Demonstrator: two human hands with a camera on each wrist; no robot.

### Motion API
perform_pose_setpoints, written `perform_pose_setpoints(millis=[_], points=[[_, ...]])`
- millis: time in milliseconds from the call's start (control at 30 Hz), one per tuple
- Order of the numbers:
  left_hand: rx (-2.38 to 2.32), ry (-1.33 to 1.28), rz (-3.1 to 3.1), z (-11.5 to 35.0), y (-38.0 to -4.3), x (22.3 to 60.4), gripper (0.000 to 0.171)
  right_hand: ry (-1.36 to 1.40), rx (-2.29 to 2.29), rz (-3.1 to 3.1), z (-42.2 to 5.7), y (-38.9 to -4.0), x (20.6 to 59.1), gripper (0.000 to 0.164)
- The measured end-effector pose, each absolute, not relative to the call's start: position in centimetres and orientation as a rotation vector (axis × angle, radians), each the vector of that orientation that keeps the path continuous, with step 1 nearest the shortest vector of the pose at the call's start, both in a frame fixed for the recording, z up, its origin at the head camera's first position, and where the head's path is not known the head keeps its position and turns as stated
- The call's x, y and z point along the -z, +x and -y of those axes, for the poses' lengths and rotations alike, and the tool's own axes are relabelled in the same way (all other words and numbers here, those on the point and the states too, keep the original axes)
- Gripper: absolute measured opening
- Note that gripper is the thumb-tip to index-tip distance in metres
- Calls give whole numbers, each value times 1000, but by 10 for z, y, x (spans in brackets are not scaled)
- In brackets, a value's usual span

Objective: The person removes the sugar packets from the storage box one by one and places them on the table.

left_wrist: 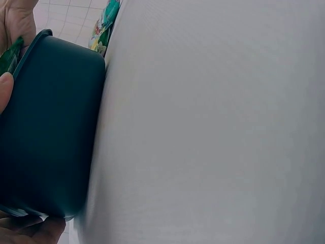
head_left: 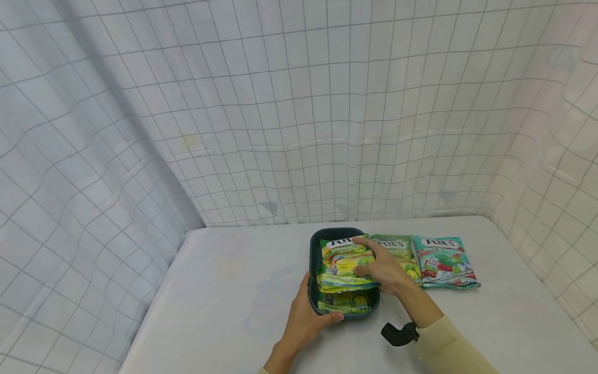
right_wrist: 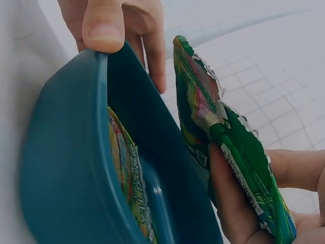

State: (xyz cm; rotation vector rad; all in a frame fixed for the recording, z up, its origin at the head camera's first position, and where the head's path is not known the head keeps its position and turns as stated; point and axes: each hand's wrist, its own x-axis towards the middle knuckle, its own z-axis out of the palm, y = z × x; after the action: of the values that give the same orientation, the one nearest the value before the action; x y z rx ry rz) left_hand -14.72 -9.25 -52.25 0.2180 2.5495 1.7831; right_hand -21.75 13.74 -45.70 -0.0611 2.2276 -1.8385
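Curled hands (head_left: 302,316) (head_left: 386,267) on tub (right_wrist: 66,147), packet (head_left: 343,264)

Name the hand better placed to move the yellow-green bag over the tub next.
Likely the right hand: it grips the yellow-green bag above the tub, while the left hand holds the tub's rim.

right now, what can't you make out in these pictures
- Left wrist view: inside of the dark teal plastic bin, hidden by its wall.
- Head view: left part of the pale green rectangular bag, partly behind the right hand.
- Right wrist view: fine print on the glossy green-and-yellow bag, too small to read.
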Motion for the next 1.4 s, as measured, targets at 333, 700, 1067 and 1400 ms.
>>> perform_pose_setpoints(millis=[333,700,1067,1400], points=[[-1799,242,-2541,92,-147,524,121,-63,1869,-2229,-150,-211,452,77],[-1791,225,-2560,91,-147,525,122,-157,1897,-2260,-172,-203,444,77],[-1762,195,-2588,92,-147,524,125,-232,1886,-2320,-187,-198,439,79],[-1780,191,-2566,91,-148,522,124,-158,1923,-2306,-208,-192,440,82]])
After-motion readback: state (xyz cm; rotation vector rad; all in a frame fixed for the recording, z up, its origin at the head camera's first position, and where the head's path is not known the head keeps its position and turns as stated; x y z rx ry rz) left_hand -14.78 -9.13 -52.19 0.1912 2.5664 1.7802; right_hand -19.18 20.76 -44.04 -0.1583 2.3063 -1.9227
